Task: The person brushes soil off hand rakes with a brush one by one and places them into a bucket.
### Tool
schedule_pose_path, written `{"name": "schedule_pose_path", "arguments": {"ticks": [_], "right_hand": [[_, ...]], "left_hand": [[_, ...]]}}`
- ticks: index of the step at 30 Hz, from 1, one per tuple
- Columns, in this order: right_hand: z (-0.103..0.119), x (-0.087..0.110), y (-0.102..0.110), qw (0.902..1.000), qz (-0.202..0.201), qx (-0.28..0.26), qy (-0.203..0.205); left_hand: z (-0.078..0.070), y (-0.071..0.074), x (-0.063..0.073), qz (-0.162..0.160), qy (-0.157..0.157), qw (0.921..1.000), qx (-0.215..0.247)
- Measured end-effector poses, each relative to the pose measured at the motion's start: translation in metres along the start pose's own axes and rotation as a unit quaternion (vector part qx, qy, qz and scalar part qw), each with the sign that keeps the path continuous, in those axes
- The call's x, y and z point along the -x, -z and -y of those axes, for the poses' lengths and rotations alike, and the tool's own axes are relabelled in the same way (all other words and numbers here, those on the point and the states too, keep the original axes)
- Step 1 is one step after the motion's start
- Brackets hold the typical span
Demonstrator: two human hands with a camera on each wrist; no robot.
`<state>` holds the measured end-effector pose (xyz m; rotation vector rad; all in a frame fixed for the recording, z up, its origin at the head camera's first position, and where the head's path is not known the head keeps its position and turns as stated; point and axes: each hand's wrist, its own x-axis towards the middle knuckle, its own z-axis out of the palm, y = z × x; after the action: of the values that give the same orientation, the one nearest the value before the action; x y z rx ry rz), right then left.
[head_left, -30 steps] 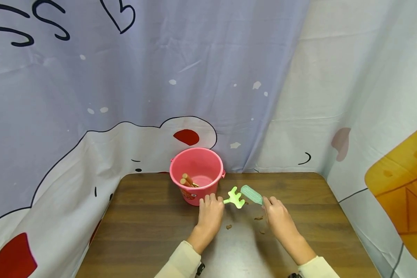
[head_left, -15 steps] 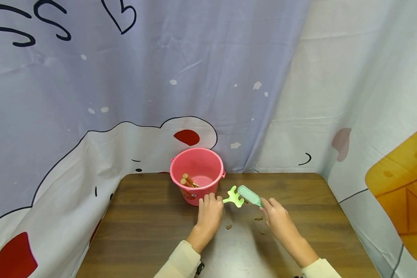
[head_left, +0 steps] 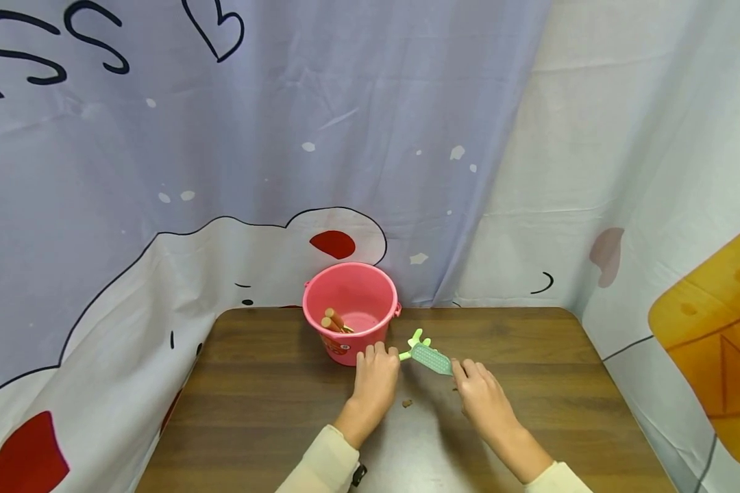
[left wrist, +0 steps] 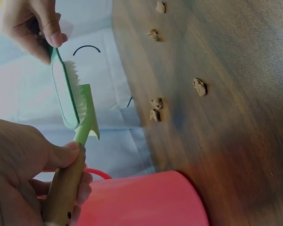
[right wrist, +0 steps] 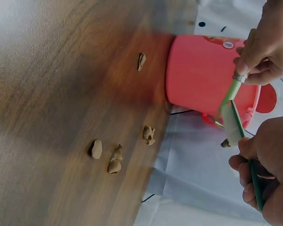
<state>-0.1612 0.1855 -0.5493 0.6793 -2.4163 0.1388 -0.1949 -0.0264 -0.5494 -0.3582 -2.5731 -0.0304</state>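
Note:
My left hand (head_left: pixel 375 390) grips the wooden handle (left wrist: pixel 63 190) of a small hand rake with a light green head (head_left: pixel 415 338), held up beside the bucket. A green brush (head_left: pixel 432 358) with white bristles (left wrist: pixel 75 84) is in my right hand (head_left: pixel 484 400), fingers curled round its handle. In the left wrist view the bristles lie against the rake head. The brush back covers part of that head in the head view. A small dark brown bit (right wrist: pixel 225 143) shows at the bristles. Several brown clumps (left wrist: pixel 200 87) lie on the table below both tools.
A pink bucket (head_left: pixel 353 279) stands at the table's back edge, just beyond my left hand. Wooden handles (head_left: pixel 328 324) of tools stick up inside it. Behind the brown wooden table (head_left: pixel 271 411) hangs a printed curtain (head_left: pixel 407 103).
My right hand has moved left and slightly toward me, bringing the brush from the rake head's right side over it. The left hand and the rake stay nearly in place.

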Motion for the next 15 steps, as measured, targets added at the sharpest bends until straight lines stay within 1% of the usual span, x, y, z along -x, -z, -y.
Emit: {"name": "schedule_pose_path", "arguments": {"ticks": [5,7,9,13,15], "right_hand": [[-0.003,0.0,0.003,0.9991,0.04,0.012,-0.008],[-0.005,0.0,0.004,0.999,0.042,0.008,-0.01],[-0.006,-0.001,0.004,0.9994,0.031,0.008,-0.012],[-0.011,-0.002,0.0,0.9999,-0.01,0.005,-0.009],[-0.013,-0.002,-0.001,0.9998,-0.019,0.005,-0.01]], "left_hand": [[-0.002,0.001,0.001,0.002,0.007,1.0,-0.005],[-0.003,0.001,0.001,0.0,0.008,0.9999,-0.009],[-0.003,-0.001,0.002,-0.002,0.008,0.9999,-0.012],[-0.003,-0.004,0.003,-0.003,0.009,0.9998,-0.016],[-0.003,-0.004,0.003,-0.003,0.009,0.9998,-0.017]]}}
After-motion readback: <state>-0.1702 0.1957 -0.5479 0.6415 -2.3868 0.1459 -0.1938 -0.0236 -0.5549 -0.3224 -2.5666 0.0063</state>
